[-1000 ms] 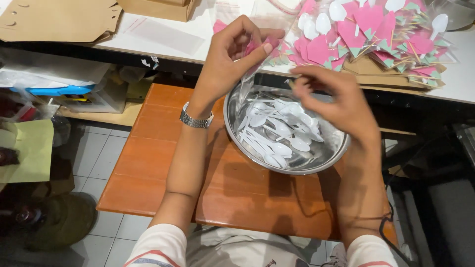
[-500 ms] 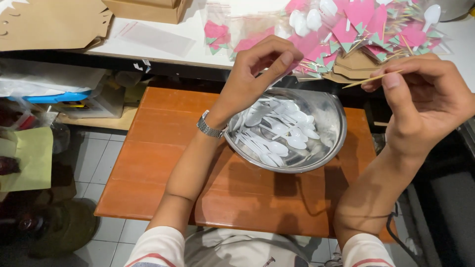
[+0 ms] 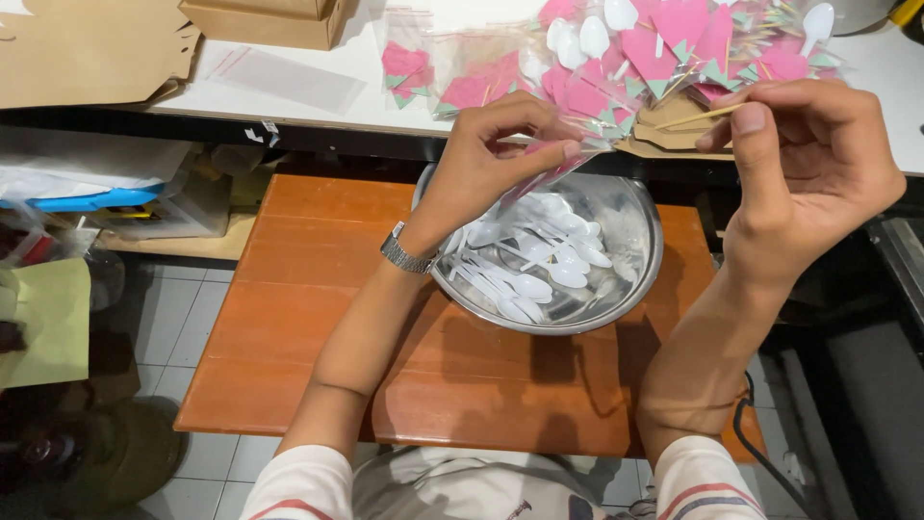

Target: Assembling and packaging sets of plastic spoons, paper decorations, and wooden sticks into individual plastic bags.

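Observation:
My left hand (image 3: 491, 154) pinches a small clear plastic bag (image 3: 568, 159) with a pink paper inside, held above a steel bowl (image 3: 643, 274). The bowl is full of several white plastic spoons (image 3: 539, 260) and rests on an orange wooden stool (image 3: 318, 318). My right hand (image 3: 804, 164) is raised to the right of the bowl and pinches a thin wooden toothpick (image 3: 698, 117) between thumb and fingers. A metal watch (image 3: 404, 255) is on my left wrist.
On the white table (image 3: 298, 82) behind lies a pile of filled pink-and-green packets with spoons (image 3: 674, 48). Brown cardboard boxes (image 3: 269, 17) and a flat cardboard sheet (image 3: 82, 48) sit at the back left. A shelf with clutter (image 3: 106, 207) is at the left.
My right hand lifted out of the bowl and rose to the right, now pinching a toothpick. My left hand stayed over the bowl with the small bag.

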